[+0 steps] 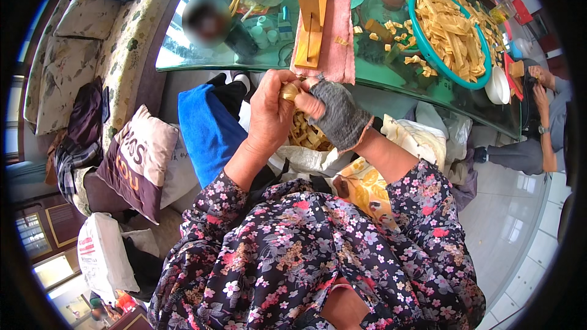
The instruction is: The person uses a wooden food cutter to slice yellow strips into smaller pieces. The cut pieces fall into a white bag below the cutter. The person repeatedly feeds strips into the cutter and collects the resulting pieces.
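My left hand (274,107), bare, grips a shiny tan strip (289,92) that looks folded or rolled into a small bundle. My right hand (338,112), in a grey fingerless glove, meets it there, its thumb and curled fingers working at the same strip. The fingers partly hide the piece. Directly below, a white sack (309,158) lies open in front of my lap and holds many small tan folded pieces (308,134). Just beyond my hands, a wooden stand (308,23) with a thin dark slot or rod rests on a pink towel (344,50).
The glass table (367,83) has a curved front edge close to my hands. A teal basin (418,41) heaped with tan strips stands right, by a white bowl (497,85). Another person's hands (542,83) work at the far right. A blue cloth (206,128) lies left.
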The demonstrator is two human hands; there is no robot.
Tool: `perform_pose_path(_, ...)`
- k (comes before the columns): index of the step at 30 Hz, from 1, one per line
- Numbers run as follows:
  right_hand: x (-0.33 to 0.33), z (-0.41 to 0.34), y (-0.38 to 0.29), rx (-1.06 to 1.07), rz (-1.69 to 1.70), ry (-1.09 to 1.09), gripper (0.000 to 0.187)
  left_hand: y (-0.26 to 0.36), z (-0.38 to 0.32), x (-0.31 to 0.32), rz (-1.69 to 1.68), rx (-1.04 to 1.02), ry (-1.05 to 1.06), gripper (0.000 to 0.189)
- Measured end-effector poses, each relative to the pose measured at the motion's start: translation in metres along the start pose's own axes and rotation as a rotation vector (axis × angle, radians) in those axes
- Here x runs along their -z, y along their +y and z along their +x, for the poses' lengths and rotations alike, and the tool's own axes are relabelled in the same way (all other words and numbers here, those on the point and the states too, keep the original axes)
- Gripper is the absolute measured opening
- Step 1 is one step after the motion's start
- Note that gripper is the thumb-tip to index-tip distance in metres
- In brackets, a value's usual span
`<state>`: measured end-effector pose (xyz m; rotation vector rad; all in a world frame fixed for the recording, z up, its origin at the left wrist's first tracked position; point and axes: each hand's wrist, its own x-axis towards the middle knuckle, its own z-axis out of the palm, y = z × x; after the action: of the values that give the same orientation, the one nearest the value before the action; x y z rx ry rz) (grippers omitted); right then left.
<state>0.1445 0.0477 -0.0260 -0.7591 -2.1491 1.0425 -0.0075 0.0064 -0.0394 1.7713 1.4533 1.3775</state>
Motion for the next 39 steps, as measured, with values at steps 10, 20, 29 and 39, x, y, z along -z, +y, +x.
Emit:
perform_pose_path(10, 0.019, 0.008, 0.009, 0.138, -0.33, 0.08, 0.026, 0.008, 0.006, 0.003, -1.183, 0.56, -0.143, 0.024)
perform_pose_path(20, 0.022, 0.014, -0.01, -0.469, 0.659, -0.083, 0.025, -0.001, 0.009, 0.003, -0.478, 0.196, 0.027, 0.015)
perform_pose_path(29, 0.01, 0.007, 0.004, -0.427, 0.579, 0.068, 0.024, 0.034, 0.006, 0.008, 0.056, 0.275, -0.236, 0.042)
perform_pose_path(39, 0.017, 0.009, 0.007, -0.33, 0.225, 0.214, 0.03, 0.047, 0.013, 0.001, -0.44, 0.476, -0.34, 0.043)
